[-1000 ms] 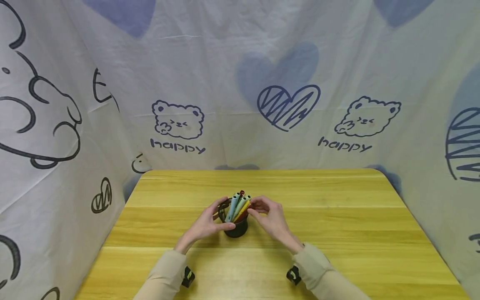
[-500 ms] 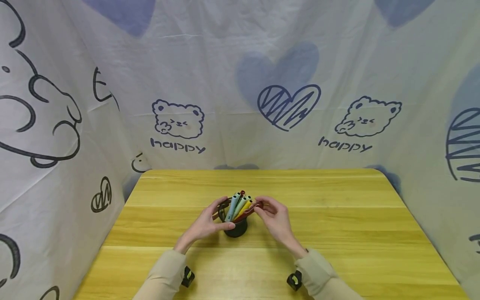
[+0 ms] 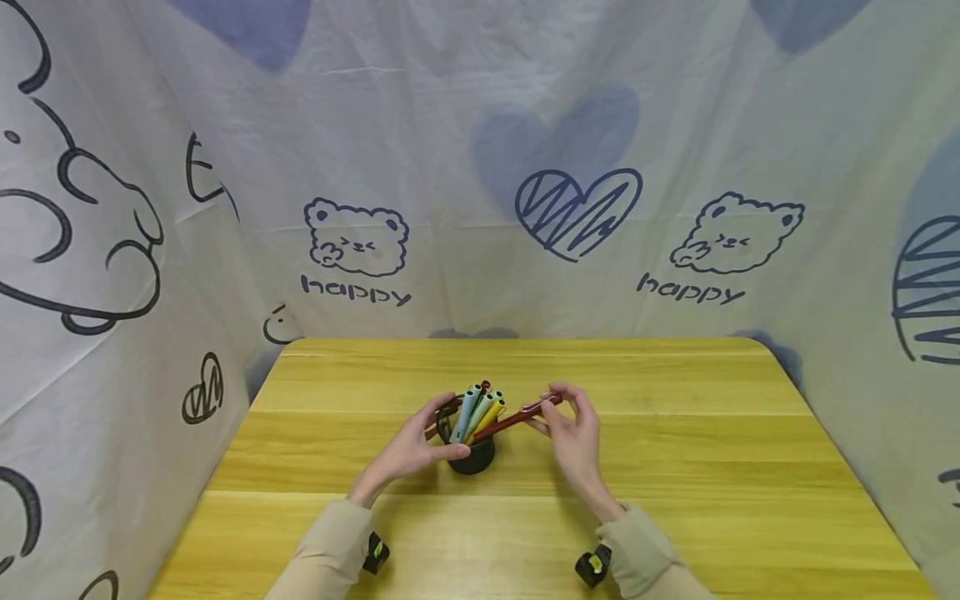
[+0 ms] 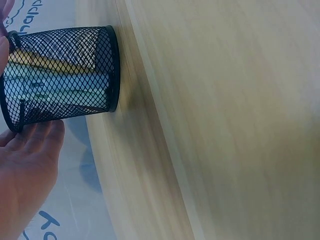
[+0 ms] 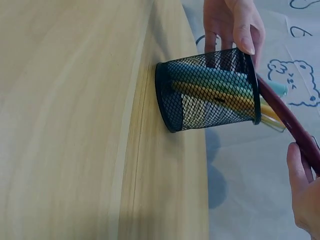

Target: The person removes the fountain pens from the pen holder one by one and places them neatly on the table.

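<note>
A black mesh pen holder (image 3: 472,460) stands on the wooden table, several pens in it. My left hand (image 3: 411,450) grips its upper part, thumb at the near rim and fingers round the other side. With my right hand (image 3: 576,433) I pinch a dark red pen (image 3: 517,415) by its clip end. The pen slants up to the right, and its lower end is still at the rim; in the right wrist view the red pen (image 5: 287,117) crosses the mouth. A light blue pen (image 3: 463,415), pale green ones and a yellow pen (image 3: 488,415) lean inside.
The wooden table (image 3: 675,467) spreads round the pen holder. A white curtain (image 3: 465,250) with hearts and bears hangs behind and at both sides. A small black device (image 3: 594,567) sits at each wrist, by the beige sleeves.
My right hand has moved right and slightly up, drawing the dark red pen outward, so more of it shows above the rim. The left hand and the pen holder have stayed put.
</note>
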### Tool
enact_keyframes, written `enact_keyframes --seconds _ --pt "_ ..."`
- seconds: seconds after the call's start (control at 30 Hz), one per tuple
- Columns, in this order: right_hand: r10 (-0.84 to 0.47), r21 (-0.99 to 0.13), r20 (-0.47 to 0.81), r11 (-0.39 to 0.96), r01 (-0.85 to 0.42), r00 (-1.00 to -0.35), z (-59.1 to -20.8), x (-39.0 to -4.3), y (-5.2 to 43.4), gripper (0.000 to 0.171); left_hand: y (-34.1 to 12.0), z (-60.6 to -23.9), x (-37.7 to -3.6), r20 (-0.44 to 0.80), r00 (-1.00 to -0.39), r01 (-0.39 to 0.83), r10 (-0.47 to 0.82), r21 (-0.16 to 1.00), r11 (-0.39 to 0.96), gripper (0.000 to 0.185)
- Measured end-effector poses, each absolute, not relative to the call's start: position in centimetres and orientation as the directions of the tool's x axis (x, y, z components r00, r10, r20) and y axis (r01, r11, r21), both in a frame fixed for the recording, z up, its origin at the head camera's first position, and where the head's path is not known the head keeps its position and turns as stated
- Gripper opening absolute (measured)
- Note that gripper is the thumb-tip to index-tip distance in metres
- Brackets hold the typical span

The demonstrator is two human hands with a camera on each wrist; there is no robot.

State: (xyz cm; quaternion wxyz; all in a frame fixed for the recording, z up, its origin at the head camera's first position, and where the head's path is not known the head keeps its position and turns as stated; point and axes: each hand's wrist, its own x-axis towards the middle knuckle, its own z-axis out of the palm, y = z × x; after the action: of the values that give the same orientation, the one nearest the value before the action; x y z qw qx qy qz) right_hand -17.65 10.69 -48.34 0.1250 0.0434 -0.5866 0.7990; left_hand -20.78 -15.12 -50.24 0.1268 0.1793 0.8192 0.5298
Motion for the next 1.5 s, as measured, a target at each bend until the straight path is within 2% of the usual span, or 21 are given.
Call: enact_keyframes --seconds 0.2,0.37,0.47,0.67,0.8,0.87,1.07,1.13,1.33,1.5 --pt "0.196 -0.905 0.246 -0.305 -0.298 -0.949 -48.7 -17.8 11.5 0.023 -15.1 -50.3 -20.9 -0.017 -0.899 0.162 0.437 0.915 0.37 0.095" --pt "0.209 -0.912 0.213 -0.309 -0.271 -0.955 -48.9 -17.9 12.3 0.023 -15.1 -50.4 -20.9 -0.008 -0.897 0.172 0.442 0.915 0.365 0.093" --pt "0.194 -0.921 0.163 -0.321 -0.22 -0.967 -49.1 -18.0 12.8 0.028 -15.1 -50.3 -20.8 -0.011 -0.898 0.165 0.44 0.918 0.361 0.094" --pt "0.118 -0.927 0.009 -0.37 -0.053 -0.993 -49.5 -18.4 13.9 0.054 -15.1 -50.3 -20.8 -0.022 -0.902 0.149 0.431 0.921 0.361 0.095" --pt "0.082 -0.919 -0.071 -0.394 0.033 -0.994 -50.0 -18.6 14.5 0.06 -15.1 -50.3 -20.7 -0.02 -0.904 0.151 0.428 0.92 0.362 0.095" --pt "0.076 -0.912 -0.096 -0.407 0.056 -0.992 -50.4 -18.9 14.6 0.054 -15.1 -50.4 -20.7 -0.021 -0.904 0.151 0.427 0.919 0.365 0.094" --pt "0.06 -0.912 -0.128 -0.4 0.094 -0.99 -52.0 -19.8 15.3 0.018 -15.1 -50.5 -20.8 -0.019 -0.902 0.152 0.431 0.921 0.359 0.095" --pt "0.052 -0.914 -0.153 -0.386 0.122 -0.987 -52.4 -20.1 15.6 0.017 -15.1 -50.4 -20.8 -0.02 -0.902 0.15 0.432 0.922 0.356 0.095" --pt "0.007 -0.918 -0.219 -0.34 0.204 -0.976 -53.2 -20.7 16.3 0.042 -15.1 -50.5 -20.7 -0.016 -0.902 0.155 0.431 0.92 0.36 0.095" --pt "-0.023 -0.936 -0.212 -0.283 0.209 -0.977 -53.6 -21.3 16.6 0.049 -15.1 -50.5 -20.8 -0.017 -0.904 0.155 0.428 0.918 0.365 0.095"
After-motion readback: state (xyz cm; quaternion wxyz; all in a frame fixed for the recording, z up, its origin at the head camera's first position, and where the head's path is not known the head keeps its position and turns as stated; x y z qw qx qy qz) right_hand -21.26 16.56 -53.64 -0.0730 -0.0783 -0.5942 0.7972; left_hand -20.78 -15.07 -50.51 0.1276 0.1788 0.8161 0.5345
